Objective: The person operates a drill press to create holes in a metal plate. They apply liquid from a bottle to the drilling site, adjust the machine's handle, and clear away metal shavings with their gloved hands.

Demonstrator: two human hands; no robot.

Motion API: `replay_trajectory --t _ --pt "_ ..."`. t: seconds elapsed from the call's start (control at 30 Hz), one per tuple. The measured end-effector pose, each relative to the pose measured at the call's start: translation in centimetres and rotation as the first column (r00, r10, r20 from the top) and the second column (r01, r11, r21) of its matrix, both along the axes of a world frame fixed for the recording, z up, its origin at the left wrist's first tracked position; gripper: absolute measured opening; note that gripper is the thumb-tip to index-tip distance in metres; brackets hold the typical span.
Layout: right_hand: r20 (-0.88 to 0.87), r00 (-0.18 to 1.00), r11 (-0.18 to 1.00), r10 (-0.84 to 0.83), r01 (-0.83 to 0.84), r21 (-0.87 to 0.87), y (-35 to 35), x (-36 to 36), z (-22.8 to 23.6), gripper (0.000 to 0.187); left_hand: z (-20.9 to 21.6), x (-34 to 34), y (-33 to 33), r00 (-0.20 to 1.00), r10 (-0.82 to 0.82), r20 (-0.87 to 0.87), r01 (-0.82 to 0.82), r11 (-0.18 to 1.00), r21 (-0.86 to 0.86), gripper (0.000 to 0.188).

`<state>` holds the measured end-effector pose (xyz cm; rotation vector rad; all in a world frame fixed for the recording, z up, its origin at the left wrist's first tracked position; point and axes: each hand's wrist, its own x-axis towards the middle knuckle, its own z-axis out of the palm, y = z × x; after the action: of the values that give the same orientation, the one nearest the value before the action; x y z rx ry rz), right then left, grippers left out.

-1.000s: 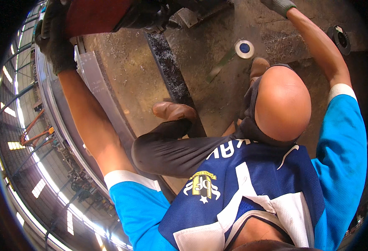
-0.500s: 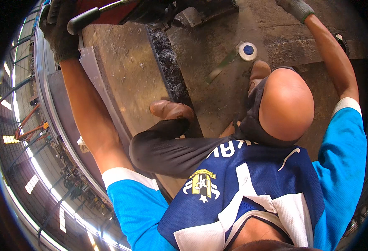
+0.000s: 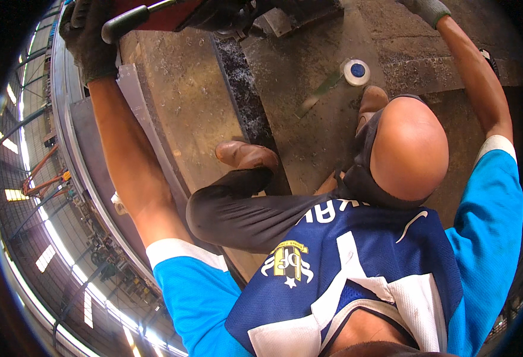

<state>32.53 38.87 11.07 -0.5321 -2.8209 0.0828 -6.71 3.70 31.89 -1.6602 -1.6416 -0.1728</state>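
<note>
My left hand (image 3: pixel 90 44) wears a dark work glove at the upper left. Its fingers look curled, but what they close on is hidden at the picture's edge. Right beside it is the black grip of a metal lever (image 3: pixel 124 25), which runs to a dark red machine (image 3: pixel 169 16) with black metal parts. In a greyish glove, my right hand (image 3: pixel 425 8) reaches out at the upper right. The top of the picture cuts off its fingers, so what it touches does not show.
A white disc with a blue centre (image 3: pixel 356 71) lies by my right shoe (image 3: pixel 373 98). A dark beam (image 3: pixel 243 89) littered with shavings crosses the stained floor (image 3: pixel 184 77). Left of it runs a grey metal strip (image 3: pixel 133 95). My legs are folded between my arms.
The whole view has shifted slightly, so everything sits a little to the right. Both hands keep about the same places, and the lever looks unmoved.
</note>
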Motion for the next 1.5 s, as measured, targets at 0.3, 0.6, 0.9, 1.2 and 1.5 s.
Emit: replay_trajectory --t 0.3,0.6,0.9,1.2,1.5 --pt "0.06 0.998 1.0 -0.028 0.029 -0.003 0.2 -0.3 -0.2 0.004 -1.1 -1.3 -0.4 0.999 0.028 0.019 -0.029 0.997 0.066 0.047" --pt "0.117 0.992 0.996 0.04 -0.03 -0.081 -0.2 -0.7 3.4 0.008 -3.9 14.6 2.7 0.459 -0.61 0.646 -0.085 0.693 0.716 0.054" --pt "-0.141 0.983 0.505 0.119 -0.182 -0.844 8.3 -10.4 3.0 0.04 -2.7 14.5 2.4 0.197 -0.713 0.673 -0.068 0.675 0.735 0.041" --pt "0.05 0.998 0.819 0.035 0.0 -0.575 9.8 -20.4 -2.8 0.041 -0.4 17.0 3.1 0.153 -0.785 0.6 0.141 0.618 0.773 0.035" --pt "0.041 0.999 0.897 0.0 0.019 -0.442 11.0 -18.5 -3.6 0.041 -0.4 17.1 3.5 0.223 -0.77 0.597 -0.106 0.59 0.8 0.029"
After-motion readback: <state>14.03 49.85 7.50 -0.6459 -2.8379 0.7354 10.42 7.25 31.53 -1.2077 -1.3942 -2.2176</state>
